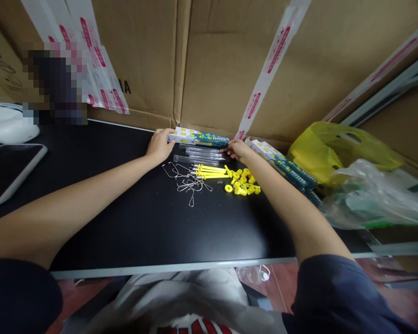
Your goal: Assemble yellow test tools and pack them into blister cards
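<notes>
Left fingers [172,144] curled round a carton [202,139]; right fingers [231,144] bent beside it, hold unclear. Tubes [195,159], yellow pieces [241,190], wires [191,205] lay grouped, loose.

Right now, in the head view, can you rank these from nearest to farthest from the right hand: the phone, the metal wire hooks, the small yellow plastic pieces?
From the right hand:
1. Small yellow plastic pieces, just on the wearer's side.
2. Metal wire hooks, to the left.
3. Phone, far left.
</notes>
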